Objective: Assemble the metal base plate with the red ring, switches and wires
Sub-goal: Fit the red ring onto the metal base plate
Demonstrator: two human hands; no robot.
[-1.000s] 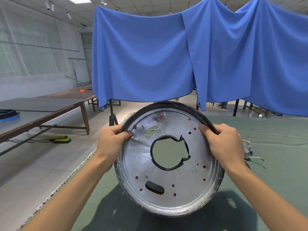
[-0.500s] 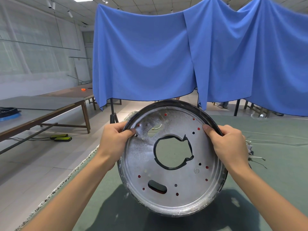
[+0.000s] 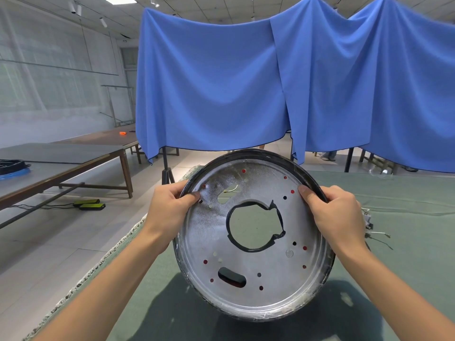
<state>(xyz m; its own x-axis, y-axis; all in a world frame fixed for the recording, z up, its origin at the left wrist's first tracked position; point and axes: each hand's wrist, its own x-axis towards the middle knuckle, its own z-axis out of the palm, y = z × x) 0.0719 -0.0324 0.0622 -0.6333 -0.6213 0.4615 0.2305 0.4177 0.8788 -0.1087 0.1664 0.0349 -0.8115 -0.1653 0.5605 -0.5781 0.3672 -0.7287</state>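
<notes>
I hold a round metal base plate point(image 3: 268, 276) tilted up above the green table point(image 3: 406, 242), its face towards me. It has a large central hole edged in black, a dark slot low down and many small holes, several showing red from behind. My left hand point(image 3: 170, 210) grips the upper left rim, thumb on the face. My right hand point(image 3: 337, 212) grips the upper right rim the same way. Behind the right hand, small switch parts with thin wires point(image 3: 376, 232) lie on the table. The red ring itself is hidden behind the plate.
A blue cloth point(image 3: 270, 82) hangs across the back on stands. Long tables point(image 3: 61, 158) stand at the left, one with a black and blue object point(image 3: 12, 166) on it. Green devices point(image 3: 89, 204) lie on the tiled floor.
The plate and both hands have risen slightly and shifted a little to the right. Both grips are unchanged.
</notes>
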